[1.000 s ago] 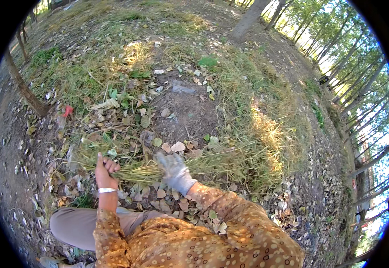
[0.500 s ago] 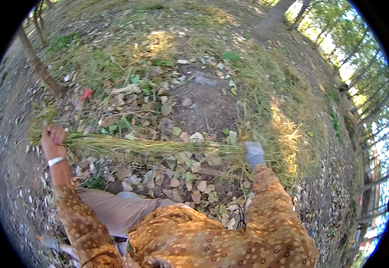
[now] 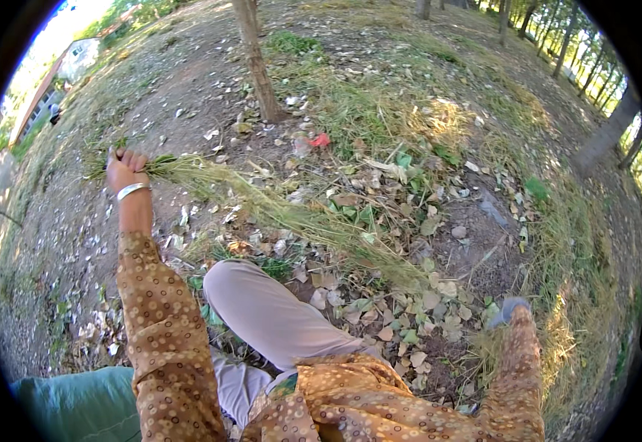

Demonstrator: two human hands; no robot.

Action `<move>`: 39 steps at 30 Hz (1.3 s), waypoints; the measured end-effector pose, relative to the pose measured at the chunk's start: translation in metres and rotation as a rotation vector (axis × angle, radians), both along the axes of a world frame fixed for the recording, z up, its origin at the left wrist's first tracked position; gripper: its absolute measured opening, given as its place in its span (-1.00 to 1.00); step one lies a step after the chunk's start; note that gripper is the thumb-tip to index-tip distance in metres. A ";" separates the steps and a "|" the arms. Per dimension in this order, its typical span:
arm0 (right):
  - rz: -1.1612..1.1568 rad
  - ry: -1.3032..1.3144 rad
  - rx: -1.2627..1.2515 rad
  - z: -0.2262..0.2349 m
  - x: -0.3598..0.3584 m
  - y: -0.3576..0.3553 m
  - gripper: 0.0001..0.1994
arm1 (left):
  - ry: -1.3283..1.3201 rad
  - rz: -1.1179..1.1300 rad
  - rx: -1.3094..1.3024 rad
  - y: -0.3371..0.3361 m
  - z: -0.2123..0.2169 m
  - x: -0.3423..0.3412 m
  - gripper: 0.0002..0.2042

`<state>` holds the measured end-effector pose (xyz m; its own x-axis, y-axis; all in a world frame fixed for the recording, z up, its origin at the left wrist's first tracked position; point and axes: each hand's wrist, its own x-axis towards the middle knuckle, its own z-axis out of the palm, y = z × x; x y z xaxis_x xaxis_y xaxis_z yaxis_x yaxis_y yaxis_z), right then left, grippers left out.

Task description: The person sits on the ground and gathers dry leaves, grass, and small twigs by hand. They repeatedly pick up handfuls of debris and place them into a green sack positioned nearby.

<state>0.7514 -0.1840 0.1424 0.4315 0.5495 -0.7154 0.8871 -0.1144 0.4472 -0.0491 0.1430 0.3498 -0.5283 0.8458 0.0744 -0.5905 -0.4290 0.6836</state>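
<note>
Head view: I see my left hand [image 3: 124, 168] fisted around a grass bundle [image 3: 291, 215], upper left.
Light, floppy stalks; grip the bunched end. Gloved right hand [image 3: 509, 311], lower right: grip unclear.

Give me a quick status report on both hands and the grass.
Left hand fisted on one end of the long grass bundle, arm stretched out. Right hand, gloved, down by the grass clump; its grip unclear. Tree trunk stands beyond the bundle.

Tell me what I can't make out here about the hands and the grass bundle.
Head view, all of it:
- Right hand: foreshortened and gloved; whether it grips any grass cannot be told.
- Grass bundle: its far end blends into the leaf litter.
- Left hand: fingers curl away, so the grip is hidden.
- Green cloth: cut by the lower edge.
</note>
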 end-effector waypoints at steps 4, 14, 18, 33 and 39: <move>-0.053 0.065 0.362 0.092 -0.094 0.108 -0.24 | -0.002 0.072 -0.058 -0.017 -0.007 -0.005 -0.64; 0.501 1.083 1.236 0.014 -0.436 0.138 0.08 | -0.024 0.122 -0.062 -0.053 -0.011 -0.002 -0.65; -0.219 1.675 0.625 -0.035 -0.444 0.182 -0.41 | -0.014 0.118 -0.086 -0.061 -0.016 -0.003 -0.64; -0.814 2.259 0.163 0.081 -0.398 0.263 -0.68 | -0.393 -0.014 -0.056 -0.161 -0.198 -0.067 -0.69; -0.125 1.848 0.513 0.170 -0.452 0.337 -0.60 | 0.050 0.040 -0.137 -0.216 -0.151 -0.093 -0.65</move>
